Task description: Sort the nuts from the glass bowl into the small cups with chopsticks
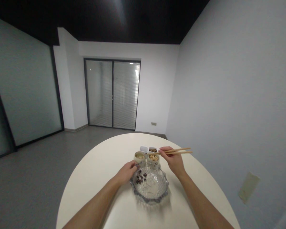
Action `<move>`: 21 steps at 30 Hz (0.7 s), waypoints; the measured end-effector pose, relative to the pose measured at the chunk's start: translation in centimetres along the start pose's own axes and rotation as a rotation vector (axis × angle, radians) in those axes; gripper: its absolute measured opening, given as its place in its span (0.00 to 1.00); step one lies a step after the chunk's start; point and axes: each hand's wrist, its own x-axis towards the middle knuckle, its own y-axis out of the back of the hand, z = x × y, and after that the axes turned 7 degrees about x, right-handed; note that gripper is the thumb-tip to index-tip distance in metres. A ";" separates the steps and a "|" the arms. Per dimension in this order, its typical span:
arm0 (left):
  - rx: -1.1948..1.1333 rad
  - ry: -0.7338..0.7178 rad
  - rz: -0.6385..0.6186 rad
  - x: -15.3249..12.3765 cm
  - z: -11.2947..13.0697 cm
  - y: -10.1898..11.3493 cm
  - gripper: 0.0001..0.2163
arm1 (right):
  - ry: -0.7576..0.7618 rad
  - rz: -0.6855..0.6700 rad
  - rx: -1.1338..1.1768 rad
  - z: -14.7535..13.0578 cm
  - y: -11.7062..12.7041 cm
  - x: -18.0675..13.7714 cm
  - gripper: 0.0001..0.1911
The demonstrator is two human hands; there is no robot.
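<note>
Holding chopsticks (178, 152), right hand (175, 162); left (126, 172) touching bowl (154, 183)

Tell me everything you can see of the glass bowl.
The bowl is clear and looks like glass, wide and open, with a scalloped, pointed rim and a patterned, faceted wall. It sits upright on the pale round table, just nearer the wearer than the small containers; whether it touches them is unclear. Several small dark pieces lie inside, toward its left side. The left hand touches its rim at the far left.
</note>
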 end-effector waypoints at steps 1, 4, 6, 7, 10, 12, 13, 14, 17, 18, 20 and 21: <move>-0.004 -0.001 -0.001 0.0 0.1 0.0 0.12 | 0.016 0.029 -0.013 0.3 -0.2 0.3 0.13; -0.014 0.008 -0.002 -0.1 0.3 0.1 0.12 | 0.053 0.080 -0.053 1.2 -1.0 1.2 0.13; -0.008 0.019 0.003 -0.1 0.5 0.1 0.12 | 0.061 0.082 -0.069 1.8 -1.7 1.5 0.13; -0.002 0.022 0.006 -0.1 0.5 0.1 0.12 | 0.059 0.079 -0.071 2.0 -2.0 1.6 0.13; 0.003 0.024 0.008 -0.2 0.7 0.2 0.11 | 0.044 0.063 -0.075 2.6 -2.6 1.7 0.13; 0.004 0.021 0.006 -0.2 0.7 0.2 0.11 | 0.027 0.042 -0.086 2.8 -2.7 1.6 0.14; 0.008 0.024 0.007 -0.2 0.7 0.2 0.11 | 0.016 0.028 -0.090 2.9 -2.7 1.6 0.14; 0.013 0.027 0.009 -0.1 0.6 0.1 0.11 | 0.005 0.017 -0.091 3.0 -2.7 1.5 0.14; 0.018 0.032 0.008 0.0 0.4 0.1 0.11 | -0.018 0.008 -0.074 3.0 -2.5 1.2 0.16; 0.015 0.033 0.006 0.0 0.3 0.0 0.11 | -0.022 0.010 -0.068 2.9 -2.4 1.2 0.17; 0.010 0.037 0.009 0.0 0.2 0.0 0.11 | -0.022 0.014 -0.061 2.6 -2.1 1.0 0.17; 0.008 0.037 0.012 0.0 0.1 0.0 0.11 | -0.020 0.017 -0.059 2.4 -1.9 0.9 0.17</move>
